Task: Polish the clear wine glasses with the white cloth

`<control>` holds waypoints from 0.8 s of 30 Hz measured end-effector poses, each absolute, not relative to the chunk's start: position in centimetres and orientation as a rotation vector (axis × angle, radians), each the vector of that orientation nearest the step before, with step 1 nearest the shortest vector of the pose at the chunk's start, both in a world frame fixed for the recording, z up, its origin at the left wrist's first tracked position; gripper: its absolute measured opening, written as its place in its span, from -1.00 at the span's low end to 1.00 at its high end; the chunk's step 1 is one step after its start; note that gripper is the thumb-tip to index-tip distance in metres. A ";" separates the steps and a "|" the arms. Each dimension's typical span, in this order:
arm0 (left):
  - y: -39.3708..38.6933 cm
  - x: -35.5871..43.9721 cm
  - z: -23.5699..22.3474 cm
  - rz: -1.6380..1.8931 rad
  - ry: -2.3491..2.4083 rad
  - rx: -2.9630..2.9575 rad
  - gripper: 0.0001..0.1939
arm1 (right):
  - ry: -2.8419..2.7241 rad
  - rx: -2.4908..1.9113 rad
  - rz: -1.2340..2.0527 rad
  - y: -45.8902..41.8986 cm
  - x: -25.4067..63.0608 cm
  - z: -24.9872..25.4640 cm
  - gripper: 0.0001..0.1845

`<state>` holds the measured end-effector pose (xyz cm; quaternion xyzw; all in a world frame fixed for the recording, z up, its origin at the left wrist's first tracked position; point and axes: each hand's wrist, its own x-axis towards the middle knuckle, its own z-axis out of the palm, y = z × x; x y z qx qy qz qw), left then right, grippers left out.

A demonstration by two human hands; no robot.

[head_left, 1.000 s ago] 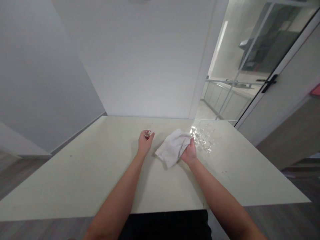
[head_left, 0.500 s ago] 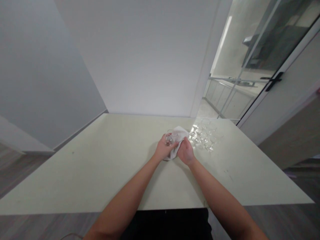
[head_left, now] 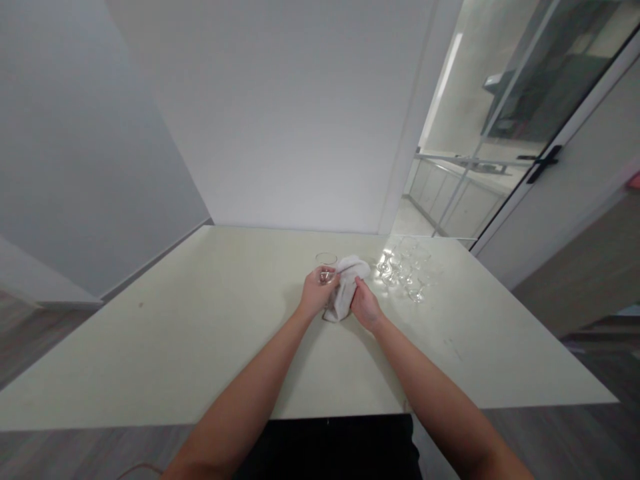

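Note:
My left hand (head_left: pixel 315 293) is closed around a small clear glass (head_left: pixel 325 263), whose rim stands above my fingers. My right hand (head_left: pixel 365 307) grips a white cloth (head_left: pixel 346 283) and presses it against the side of that glass. Both hands meet over the middle of a pale table (head_left: pixel 200 333). Just right of the cloth stands a cluster of several small clear glasses (head_left: pixel 405 270) on the table.
A white wall rises behind the table's far edge. At the right, a glass door with a black handle (head_left: pixel 543 163) stands next to an opening into another room. Grey wood floor shows on both sides.
My left hand brought the glass rightward from the table's centre-left to the cloth. My right hand bunched the spread cloth and pressed it to the glass.

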<state>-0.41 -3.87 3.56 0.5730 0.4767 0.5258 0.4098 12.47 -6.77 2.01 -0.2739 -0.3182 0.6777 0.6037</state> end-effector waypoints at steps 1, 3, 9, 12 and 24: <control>-3.9 -0.5 3.7 1.322 1.202 1.436 -0.69 | -0.733 -0.639 1.563 -6.7 12.4 1.9 -0.64; -4.3 -0.5 4.2 1.320 1.194 1.430 -0.71 | -0.756 -0.645 1.520 -6.4 12.4 1.5 -0.65; -7.3 0.1 6.0 0.772 0.762 1.523 -0.58 | -1.015 -0.768 1.593 -6.7 12.7 -0.2 -0.58; -8.4 0.6 6.4 0.638 0.587 1.462 -0.37 | -1.023 -0.720 1.811 -7.3 13.1 0.2 -0.43; -6.7 -1.1 5.9 0.498 0.697 1.446 -0.37 | -0.568 -0.607 1.527 -6.9 14.3 3.0 -0.49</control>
